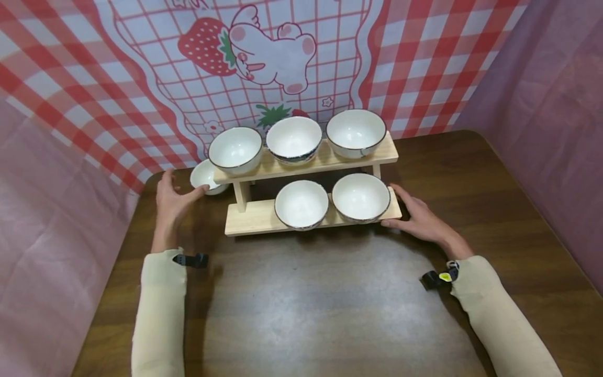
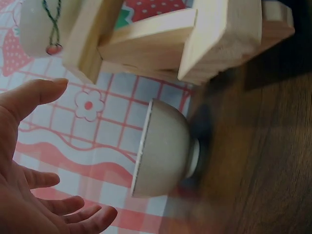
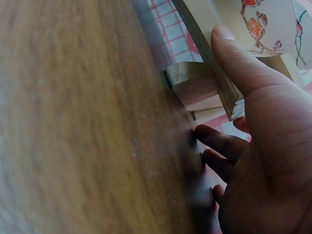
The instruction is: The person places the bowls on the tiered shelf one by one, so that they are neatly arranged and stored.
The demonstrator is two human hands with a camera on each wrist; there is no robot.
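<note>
A two-tier wooden rack [image 1: 254, 215] stands on the table, holding several white dark-rimmed bowls. On its upper board are a left bowl [image 1: 235, 149], a middle bowl [image 1: 294, 139] and a right bowl [image 1: 356, 131]. Its lower board carries two more, a bowl [image 1: 301, 204] and a bowl [image 1: 361, 196] toward the right end. My right hand [image 1: 419, 217] grips that end of the lower board, thumb at the front and fingers behind. Beside the rack's left end, my left hand [image 1: 171, 201] is spread and empty, close to a bowl [image 2: 165, 151] standing on the table.
The brown wooden table [image 1: 301, 298] extends in front of the rack. Behind it hangs a red-and-white checked cloth [image 1: 414, 63] with a strawberry print. Pink cloth hangs at the left [image 1: 52, 235] and right sides.
</note>
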